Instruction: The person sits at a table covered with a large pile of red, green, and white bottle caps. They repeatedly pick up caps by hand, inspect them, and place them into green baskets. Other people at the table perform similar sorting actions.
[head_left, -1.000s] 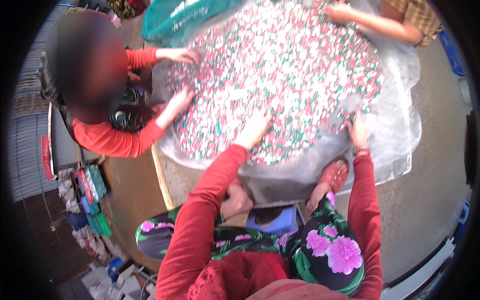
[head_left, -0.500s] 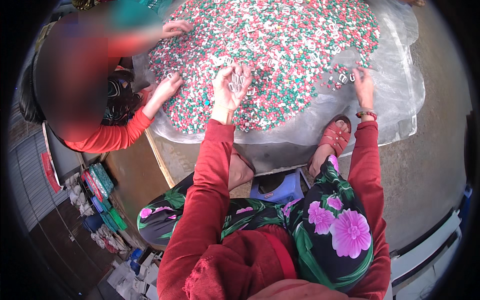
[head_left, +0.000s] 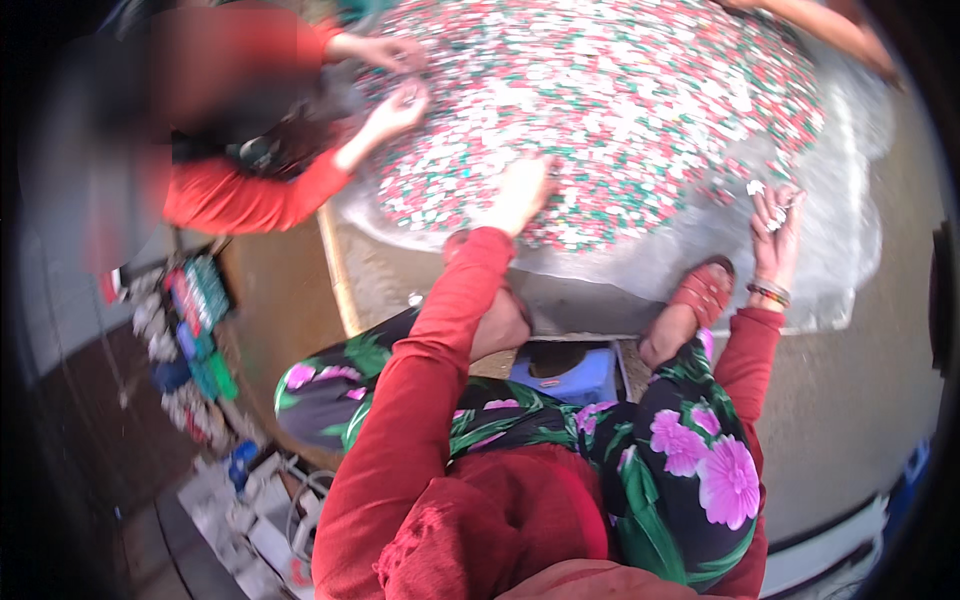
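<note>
A wide pile of small red, green and white pieces [head_left: 620, 110] covers a clear plastic sheet [head_left: 850, 250] in front of me. My left hand [head_left: 522, 195] is over the near part of the pile, its back up; motion smears its fingers, and anything under them is hidden. At the right edge of the pile, my right hand [head_left: 776, 240] is turned palm up. Its curled fingers hold small white plastic buckles [head_left: 776, 220]. Another white piece [head_left: 755, 187] shows close by its fingertips.
At left, a co-worker in red works both hands [head_left: 400, 108] over the pile. Another person's arm [head_left: 835, 35] reaches in at the far right. My sandalled foot [head_left: 703, 298] is close to the sheet's near edge. A blue plastic stool [head_left: 570, 375] stands below me.
My left hand, palm up with several white buckles before, has turned over and lowered to the pile. My right hand has turned palm up. The co-worker's hands have come together; another arm has appeared far right.
</note>
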